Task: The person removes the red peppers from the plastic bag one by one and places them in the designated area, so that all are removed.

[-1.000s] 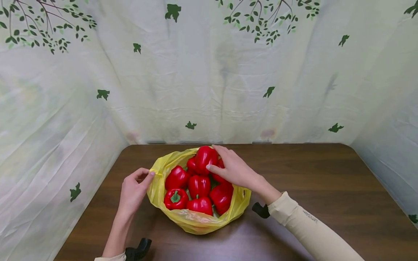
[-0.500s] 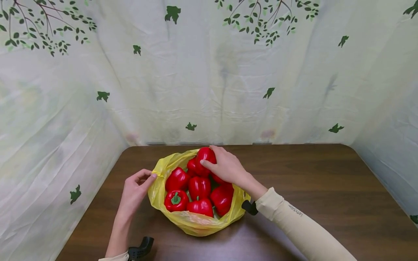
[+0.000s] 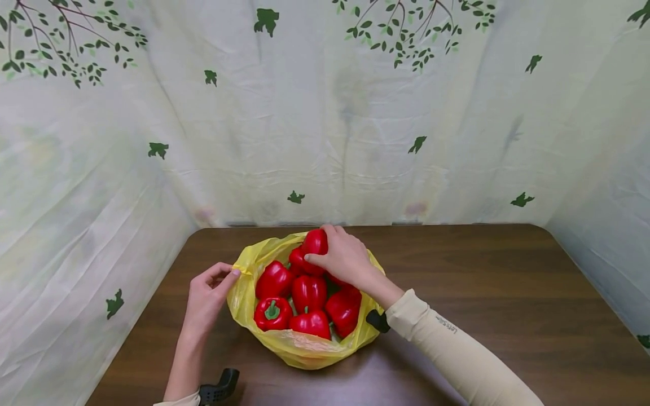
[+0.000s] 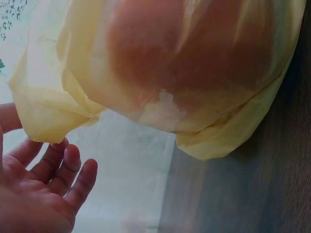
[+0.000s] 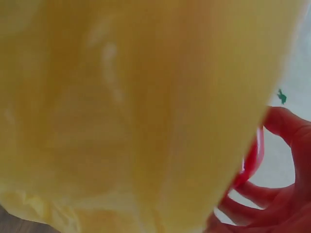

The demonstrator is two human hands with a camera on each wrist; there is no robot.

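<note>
A yellow plastic bag full of red bell peppers stands on the table, its mouth wide. At the bag's left rim, the left hand pinches the plastic between thumb and fingers; the left wrist view shows that hand beside the bag. The right hand grips the topmost pepper at the back of the bag, thumb in front. In the right wrist view the bag covers most of the picture, with the pepper partly showing by the fingers of the right hand.
The brown wooden table extends to both sides of the bag. Behind it hangs a pale cloth printed with green leaves and branches. Black wrist mounts sit on both forearms.
The right hand and the top pepper have moved a little to the left over the bag, and the right forearm has followed. The left hand keeps its pinch on the rim.
</note>
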